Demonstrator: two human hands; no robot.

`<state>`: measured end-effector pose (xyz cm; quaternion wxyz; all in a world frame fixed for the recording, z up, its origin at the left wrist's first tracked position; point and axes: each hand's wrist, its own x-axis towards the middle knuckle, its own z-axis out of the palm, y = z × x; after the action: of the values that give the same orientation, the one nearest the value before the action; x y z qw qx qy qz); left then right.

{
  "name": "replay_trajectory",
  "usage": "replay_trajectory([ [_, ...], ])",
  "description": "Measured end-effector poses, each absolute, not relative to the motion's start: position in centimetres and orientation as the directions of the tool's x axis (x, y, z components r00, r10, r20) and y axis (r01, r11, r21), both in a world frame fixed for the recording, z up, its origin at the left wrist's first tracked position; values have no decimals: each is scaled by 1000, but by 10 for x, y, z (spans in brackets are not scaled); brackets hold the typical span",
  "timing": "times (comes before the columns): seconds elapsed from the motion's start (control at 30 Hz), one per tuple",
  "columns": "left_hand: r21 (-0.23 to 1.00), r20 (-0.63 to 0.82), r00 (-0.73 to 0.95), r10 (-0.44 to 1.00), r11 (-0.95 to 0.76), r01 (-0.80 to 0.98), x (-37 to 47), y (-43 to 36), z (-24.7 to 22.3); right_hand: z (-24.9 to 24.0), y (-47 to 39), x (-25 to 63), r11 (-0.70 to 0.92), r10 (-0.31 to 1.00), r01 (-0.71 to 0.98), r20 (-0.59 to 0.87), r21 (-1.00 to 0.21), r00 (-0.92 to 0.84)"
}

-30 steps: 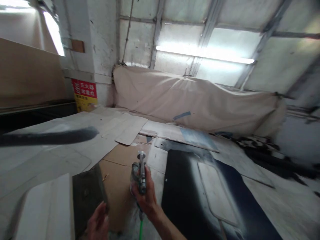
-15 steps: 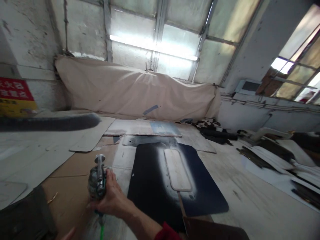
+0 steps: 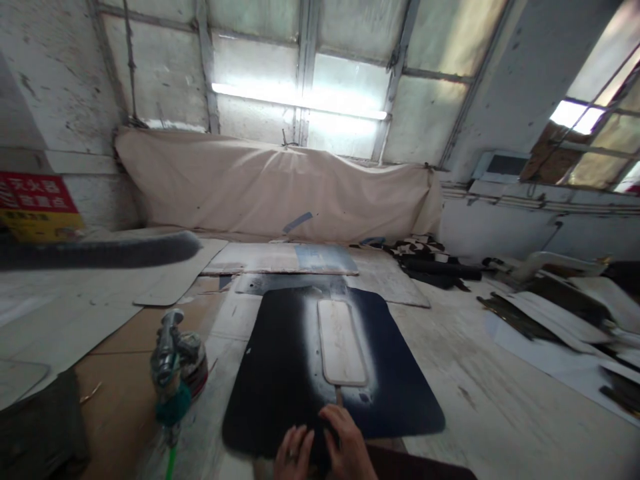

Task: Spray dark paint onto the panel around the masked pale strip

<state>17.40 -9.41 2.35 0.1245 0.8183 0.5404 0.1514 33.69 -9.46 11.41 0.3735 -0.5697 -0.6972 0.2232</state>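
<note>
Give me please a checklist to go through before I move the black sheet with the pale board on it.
1. Spray gun out of both hands, standing left of the sheet: ok.
2. Left hand and right hand at the near edge of the black sheet: ok.
3. Firm grip on the sheet: cannot tell.
4. Pale board lying flat near the sheet's middle: ok.
5. Green hose apart from the sheet: ok.

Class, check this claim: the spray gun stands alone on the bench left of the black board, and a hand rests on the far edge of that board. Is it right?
Not quite. In the head view the hand rests on the near edge of the black board, by the stick of the pale panel. The spray gun does stand alone to the left.
</note>
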Motion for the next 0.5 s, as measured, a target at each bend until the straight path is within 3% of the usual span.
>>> replay_trajectory([
  [0.1, 324, -117, 290, 950, -239, 915, 216, -88, 52, 60, -113, 395, 167, 984, 839, 136, -518, -112],
  [0.2, 253, -194, 277, 941, -225, 941, 222, -82, 82, 39, -122, 416, 115, 993, 913, 69, -391, -96],
  [0.5, 214, -161, 479, 863, -443, 871, 223, -80, 94, 87, -122, 423, 190, 979, 882, 12, -430, -205],
])
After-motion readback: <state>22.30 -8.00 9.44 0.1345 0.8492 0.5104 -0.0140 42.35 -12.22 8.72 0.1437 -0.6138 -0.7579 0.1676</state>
